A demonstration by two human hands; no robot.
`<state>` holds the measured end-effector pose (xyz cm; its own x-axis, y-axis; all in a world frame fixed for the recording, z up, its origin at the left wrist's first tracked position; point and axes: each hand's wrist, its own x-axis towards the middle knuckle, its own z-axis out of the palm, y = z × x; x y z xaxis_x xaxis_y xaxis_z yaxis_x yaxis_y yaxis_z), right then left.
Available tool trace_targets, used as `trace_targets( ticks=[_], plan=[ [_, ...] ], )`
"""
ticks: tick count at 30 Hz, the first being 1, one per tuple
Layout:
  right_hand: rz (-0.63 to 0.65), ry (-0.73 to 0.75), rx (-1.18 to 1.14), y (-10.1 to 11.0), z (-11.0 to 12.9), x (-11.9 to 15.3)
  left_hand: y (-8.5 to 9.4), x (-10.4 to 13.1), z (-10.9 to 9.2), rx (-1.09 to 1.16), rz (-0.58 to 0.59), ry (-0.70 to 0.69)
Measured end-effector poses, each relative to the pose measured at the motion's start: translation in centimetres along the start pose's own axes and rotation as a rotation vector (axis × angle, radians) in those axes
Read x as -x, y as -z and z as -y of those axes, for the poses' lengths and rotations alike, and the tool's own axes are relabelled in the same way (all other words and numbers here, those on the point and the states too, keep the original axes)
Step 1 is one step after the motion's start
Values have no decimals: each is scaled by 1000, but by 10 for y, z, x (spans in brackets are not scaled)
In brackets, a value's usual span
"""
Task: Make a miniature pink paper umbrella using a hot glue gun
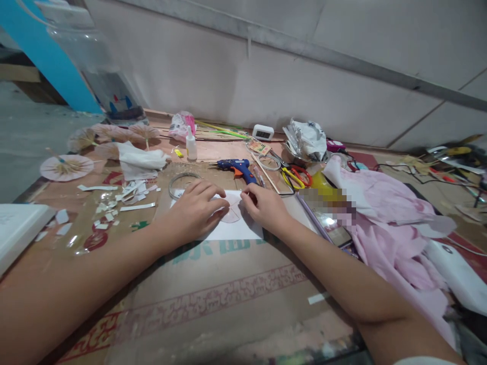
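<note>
A white sheet of paper (243, 232) lies on the cardboard, and a small round pinkish piece (231, 215) with thin lines across it rests on top. My left hand (198, 207) is at the left side of the round piece, fingers curved and apart, with nothing visible in them. On the right side, my right hand (263, 207) has its thumb and index finger pinched together at the edge of the piece; what is between them, if anything, is too small to make out. A blue glue gun (238, 169) lies just beyond both hands.
Paper scraps (137, 192) and round paper umbrellas (66, 167) lie left. Behind stand a small white bottle (190, 144) and a timer (263, 133). Yellow and red scissors (292, 177), a phone (327, 218) and pink cloth (384, 197) are right.
</note>
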<state>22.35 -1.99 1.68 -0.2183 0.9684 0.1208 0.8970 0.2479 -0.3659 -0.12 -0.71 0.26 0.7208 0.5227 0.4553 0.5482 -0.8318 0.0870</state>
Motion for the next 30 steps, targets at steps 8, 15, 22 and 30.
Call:
trace_targets(
  ticks=[8,15,22,30],
  plan=[
    [58,72,35,-4,0,-1,1,-1,0,21,11,-14],
    [64,69,33,-3,0,-1,4,-1,-1,42,2,-35],
    [85,82,20,-5,-1,-1,3,-1,-1,57,44,-29],
    [106,99,53,-5,-1,-2,3,-1,-4,69,94,21]
  ],
)
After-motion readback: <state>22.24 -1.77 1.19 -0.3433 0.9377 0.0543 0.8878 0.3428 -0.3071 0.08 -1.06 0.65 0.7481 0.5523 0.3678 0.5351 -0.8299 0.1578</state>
